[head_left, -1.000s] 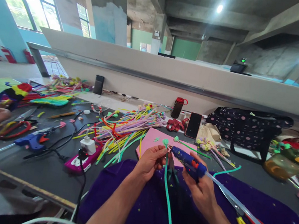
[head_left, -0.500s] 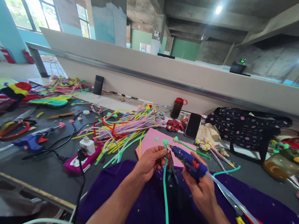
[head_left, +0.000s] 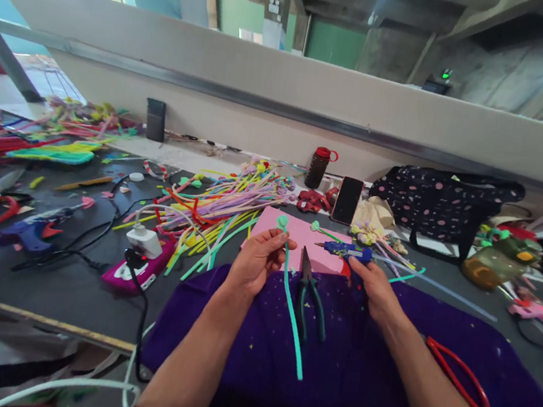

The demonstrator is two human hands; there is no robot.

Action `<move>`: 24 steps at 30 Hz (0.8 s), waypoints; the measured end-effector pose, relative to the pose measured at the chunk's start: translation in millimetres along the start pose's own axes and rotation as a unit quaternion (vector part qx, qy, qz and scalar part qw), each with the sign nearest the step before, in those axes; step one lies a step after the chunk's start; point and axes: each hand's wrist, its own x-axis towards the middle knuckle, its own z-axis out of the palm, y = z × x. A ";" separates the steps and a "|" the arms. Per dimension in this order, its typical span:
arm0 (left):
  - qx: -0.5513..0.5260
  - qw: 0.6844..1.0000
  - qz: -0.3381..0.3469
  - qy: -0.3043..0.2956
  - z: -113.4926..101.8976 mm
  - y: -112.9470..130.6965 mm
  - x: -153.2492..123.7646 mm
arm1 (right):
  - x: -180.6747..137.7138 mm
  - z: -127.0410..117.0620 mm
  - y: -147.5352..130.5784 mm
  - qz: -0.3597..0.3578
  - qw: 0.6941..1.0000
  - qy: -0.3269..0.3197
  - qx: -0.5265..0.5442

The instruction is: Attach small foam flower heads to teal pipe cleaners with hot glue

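My left hand (head_left: 254,262) pinches a teal pipe cleaner (head_left: 291,304) near its top, where a small coiled bud sits; the stem hangs down over the purple cloth (head_left: 328,373). My right hand (head_left: 373,286) grips the handle of a blue glue gun (head_left: 346,250), held out over the pink foam sheet (head_left: 297,237) with its nozzle pointing left and a clear glue stick trailing right. Green-handled pliers (head_left: 309,296) lie on the cloth between my hands.
A heap of coloured pipe cleaners (head_left: 219,213) lies left of the pink sheet. A magenta power strip with a white plug (head_left: 138,259), another blue glue gun (head_left: 27,233), a bottle (head_left: 317,167), a phone (head_left: 347,201), a spotted bag (head_left: 447,208) and a red loop (head_left: 459,375) surround the cloth.
My right hand has carried the glue gun away from the pipe cleaner, forward and right over the pink sheet. The view has tilted down. The other person's hand at left is out of view.
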 end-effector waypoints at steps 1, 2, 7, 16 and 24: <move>0.005 1.000 0.005 0.001 0.1 0.2 -0.4 | 6.6 -2.7 3.6 0.019 1.000 -0.002 -0.010; 0.010 1.000 0.008 0.003 0.1 0.3 -0.6 | 11.8 -5.0 6.3 0.032 0.999 -0.007 -0.024; 0.027 0.999 0.025 0.000 -2.8 1.9 -0.9 | 18.0 -19.2 6.5 0.041 0.988 -0.036 -0.141; 0.032 0.998 0.045 -0.014 -5.7 4.8 -1.1 | -10.6 6.9 -31.7 -0.270 0.778 -0.112 -0.556; 0.047 0.998 0.034 -0.020 -5.7 0.1 1.0 | 14.0 82.3 -44.7 -0.315 0.672 -0.278 -0.610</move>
